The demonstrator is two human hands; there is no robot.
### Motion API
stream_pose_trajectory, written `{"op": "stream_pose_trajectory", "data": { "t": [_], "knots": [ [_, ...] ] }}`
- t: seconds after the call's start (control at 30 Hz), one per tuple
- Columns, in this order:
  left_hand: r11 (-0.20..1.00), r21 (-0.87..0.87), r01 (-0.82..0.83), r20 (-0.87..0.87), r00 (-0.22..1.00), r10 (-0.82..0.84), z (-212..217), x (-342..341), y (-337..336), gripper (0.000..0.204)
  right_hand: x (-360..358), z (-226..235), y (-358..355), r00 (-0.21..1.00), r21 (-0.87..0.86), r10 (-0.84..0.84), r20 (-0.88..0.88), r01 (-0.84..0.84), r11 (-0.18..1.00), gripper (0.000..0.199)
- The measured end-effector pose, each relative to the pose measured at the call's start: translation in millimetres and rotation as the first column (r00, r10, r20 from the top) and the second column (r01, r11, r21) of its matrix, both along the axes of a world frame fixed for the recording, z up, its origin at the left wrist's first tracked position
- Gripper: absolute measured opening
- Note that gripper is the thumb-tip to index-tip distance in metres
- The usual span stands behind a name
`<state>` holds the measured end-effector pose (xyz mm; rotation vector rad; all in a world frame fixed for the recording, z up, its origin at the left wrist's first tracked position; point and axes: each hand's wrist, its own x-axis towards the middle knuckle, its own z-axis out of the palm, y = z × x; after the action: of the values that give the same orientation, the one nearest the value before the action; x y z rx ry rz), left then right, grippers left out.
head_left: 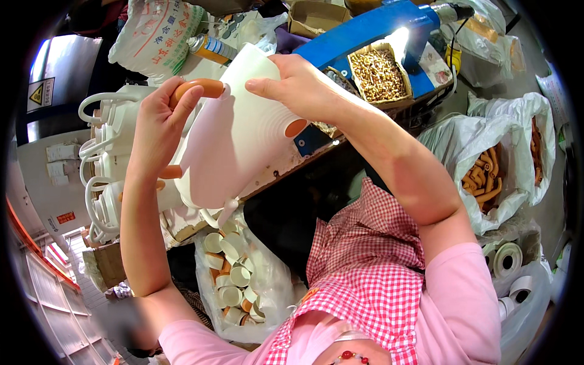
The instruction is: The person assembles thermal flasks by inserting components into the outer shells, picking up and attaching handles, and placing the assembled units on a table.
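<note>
A large white plastic jug body [234, 134] is held tilted in front of me, its ribbed side and a round brown-orange disc [296, 128] facing right. My left hand [159, 115] is closed around a curved brown-orange handle [205, 89], whose upper end meets the jug's wall. The handle's lower end [173, 172] shows beside the wall, below my wrist. With my right hand [301, 88] I grip the jug's upper end, thumb along the outside and fingers hidden behind it. A white spout-like part [226, 213] sticks out at the lower end.
White jugs with loop handles [125, 134] stand at left. Beyond my right hand are a blue machine arm [365, 33] and a box of brass-coloured screws [378, 73]. Bags hold brown handles [483, 173] at right and white-and-brown caps [234, 277] below. A spray can [212, 50] lies behind.
</note>
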<state>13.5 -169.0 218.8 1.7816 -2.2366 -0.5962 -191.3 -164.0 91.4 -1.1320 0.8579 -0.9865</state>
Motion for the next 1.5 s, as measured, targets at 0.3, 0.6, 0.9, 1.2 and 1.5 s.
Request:
{"op": "stream_pose_trajectory", "data": {
  "t": [0.3, 0.6, 0.9, 1.2, 1.5],
  "knots": [
    [0.999, -0.037, 0.000, 0.006, 1.000, 0.000, -5.8, 2.0, 2.8, 0.032, 2.4, -0.8, 1.4, 0.996, -0.057, -0.061, -0.068, 0.057, 0.997, 0.044],
    [1.000, 0.005, 0.026, -0.098, 0.995, -0.025, -8.6, 10.1, -4.7, 0.030, 6.0, -8.4, -5.3, 0.986, -0.154, -0.094, -0.137, 0.073, 0.985, 0.044],
    [0.988, -0.122, 0.098, 0.245, 0.967, -0.066, 0.8, -15.2, 1.7, 0.032, 6.8, -8.8, -4.5, 0.991, -0.147, -0.110, -0.077, 0.098, 0.984, 0.042],
    [0.985, -0.139, 0.106, 0.328, 0.943, -0.055, -0.8, -17.6, 5.3, 0.034, 5.2, -5.0, 2.0, 0.995, -0.028, -0.073, -0.072, 0.071, 0.997, 0.045],
    [0.975, -0.192, 0.112, 0.350, 0.936, -0.038, -1.8, -17.9, -2.4, 0.031, 5.9, -1.5, -8.0, 0.995, -0.084, -0.094, -0.036, 0.091, 0.992, 0.048]
  ]
}}
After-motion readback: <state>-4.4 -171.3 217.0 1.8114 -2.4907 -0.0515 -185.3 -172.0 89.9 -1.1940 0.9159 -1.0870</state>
